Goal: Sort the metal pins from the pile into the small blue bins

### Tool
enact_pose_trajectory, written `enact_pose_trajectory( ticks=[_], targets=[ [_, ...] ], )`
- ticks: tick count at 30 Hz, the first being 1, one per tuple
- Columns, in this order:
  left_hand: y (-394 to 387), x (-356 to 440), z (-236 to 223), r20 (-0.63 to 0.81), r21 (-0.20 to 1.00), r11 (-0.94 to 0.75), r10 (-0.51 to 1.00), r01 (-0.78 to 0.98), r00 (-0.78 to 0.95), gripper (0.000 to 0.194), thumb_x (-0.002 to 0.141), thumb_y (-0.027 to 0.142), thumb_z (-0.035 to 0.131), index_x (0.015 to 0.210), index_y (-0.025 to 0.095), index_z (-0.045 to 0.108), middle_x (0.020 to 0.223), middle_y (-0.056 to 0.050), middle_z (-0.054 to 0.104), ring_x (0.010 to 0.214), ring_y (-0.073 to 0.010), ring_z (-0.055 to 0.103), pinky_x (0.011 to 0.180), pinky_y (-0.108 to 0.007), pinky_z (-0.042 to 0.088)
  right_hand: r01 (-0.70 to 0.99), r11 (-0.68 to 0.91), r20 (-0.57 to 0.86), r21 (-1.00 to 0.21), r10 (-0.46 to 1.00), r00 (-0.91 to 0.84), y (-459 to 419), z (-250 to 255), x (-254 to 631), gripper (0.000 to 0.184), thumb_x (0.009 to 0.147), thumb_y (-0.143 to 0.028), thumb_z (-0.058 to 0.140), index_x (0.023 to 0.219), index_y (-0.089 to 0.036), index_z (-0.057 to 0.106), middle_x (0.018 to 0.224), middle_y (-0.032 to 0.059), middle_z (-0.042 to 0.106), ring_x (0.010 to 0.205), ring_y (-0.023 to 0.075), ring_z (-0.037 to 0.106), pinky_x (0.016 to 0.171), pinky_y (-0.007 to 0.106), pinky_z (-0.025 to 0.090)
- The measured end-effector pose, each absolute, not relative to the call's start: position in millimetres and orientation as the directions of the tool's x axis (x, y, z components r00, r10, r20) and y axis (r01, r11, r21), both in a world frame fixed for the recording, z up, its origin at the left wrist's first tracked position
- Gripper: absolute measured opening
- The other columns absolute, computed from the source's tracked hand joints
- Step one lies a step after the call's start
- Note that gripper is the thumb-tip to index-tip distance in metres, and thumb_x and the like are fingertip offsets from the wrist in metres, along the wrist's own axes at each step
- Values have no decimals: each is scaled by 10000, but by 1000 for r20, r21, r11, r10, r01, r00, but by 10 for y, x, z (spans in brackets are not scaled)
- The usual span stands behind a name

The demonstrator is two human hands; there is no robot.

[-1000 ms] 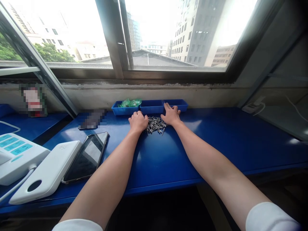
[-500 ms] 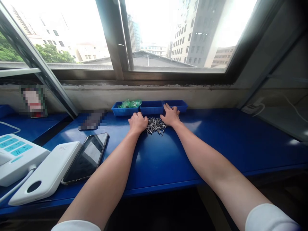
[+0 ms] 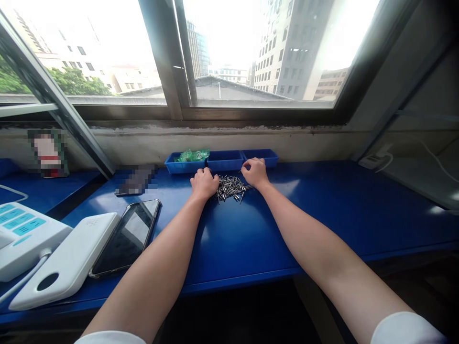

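A loose pile of thin metal pins, each with a silver and a dark part, lies on the blue tabletop. My left hand rests at the pile's left edge, palm down, fingers bent and thumb apart, touching the pins. On the right side, my right hand is raised slightly, thumb and forefinger pinched together. A tiny dark sliver shows at those fingertips, too small to name. Behind the hands stands a row of blue bins: the left bin holds a green plastic bag, beside the middle bin and the right bin.
To my left lie a black phone, a white power bank and a white power strip with its cable. A blurred dark flat object sits behind them. A window and a metal frame post border the table.
My right hand's fingers have drawn back from the right bin's edge and closed into a pinch. My left hand stays at the pile. The view has shifted slightly.
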State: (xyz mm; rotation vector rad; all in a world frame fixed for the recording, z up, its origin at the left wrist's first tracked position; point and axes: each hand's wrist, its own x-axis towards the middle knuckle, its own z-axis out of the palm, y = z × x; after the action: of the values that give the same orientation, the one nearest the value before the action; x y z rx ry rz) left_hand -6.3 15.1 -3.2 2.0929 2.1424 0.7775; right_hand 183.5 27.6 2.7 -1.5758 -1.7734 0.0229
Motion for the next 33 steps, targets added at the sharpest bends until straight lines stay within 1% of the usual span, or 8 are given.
enact_pose_trajectory(
  ticks=[3,5,8,12,21,24,29,33],
  targets=[
    [145,-53,-22,309,384,-45,947,922,-83,367,838,374,415,1112,177,557,1191,-194,553,1139,-352,504,912,-497,392,788,280,408,-549,912,-40,274,19,1846,207,771,-293,543,753,-188,721,849,74,699,897,232,593,829,335,452],
    [137,-43,-12,310,388,-49,947,920,-80,367,840,375,415,1113,177,557,1194,-189,554,1144,-347,502,921,-496,388,760,304,346,-575,932,-112,289,-12,1839,196,754,-313,577,770,-199,735,859,68,715,861,221,629,823,323,463],
    [131,-38,-7,313,394,-66,947,917,-66,370,842,373,413,1120,178,559,1199,-185,555,1148,-344,500,928,-498,385,759,328,317,-562,933,-168,321,-70,1812,217,729,-321,611,855,-209,747,946,69,720,941,234,641,874,327,462],
    [155,-52,-32,315,390,-86,948,917,-45,371,847,365,403,1119,180,574,1201,-179,568,1142,-345,507,917,-497,396,763,308,291,-568,943,-163,327,-88,1776,210,731,-301,606,851,-205,749,956,82,718,958,249,640,875,346,467],
    [175,-67,-66,329,365,-158,944,918,32,350,864,364,388,1071,201,618,1167,-144,626,1121,-342,528,896,-501,401,687,242,234,-686,966,-107,270,-28,1758,81,718,-256,639,706,-189,682,826,67,698,797,195,620,723,306,471],
    [155,-50,-42,366,376,-182,930,909,35,324,861,359,410,1061,211,617,1152,-129,634,1126,-318,533,911,-475,395,542,289,307,-789,950,-59,296,-30,1760,93,744,-266,611,740,-177,635,803,52,682,749,161,606,697,286,466],
    [115,-21,-8,459,404,-270,886,874,61,296,864,339,435,1058,211,618,1135,-103,642,1118,-285,544,938,-452,374,128,323,322,-938,946,-34,279,32,1751,150,789,-312,567,832,-168,574,667,12,635,618,121,579,558,233,436],
    [73,-2,9,526,407,-361,844,839,108,286,865,310,458,1082,206,612,1146,-80,643,1126,-259,544,958,-413,360,43,331,328,-943,943,-58,258,58,1741,214,735,-355,642,809,-156,617,589,-17,573,530,86,499,509,218,396]
  ],
)
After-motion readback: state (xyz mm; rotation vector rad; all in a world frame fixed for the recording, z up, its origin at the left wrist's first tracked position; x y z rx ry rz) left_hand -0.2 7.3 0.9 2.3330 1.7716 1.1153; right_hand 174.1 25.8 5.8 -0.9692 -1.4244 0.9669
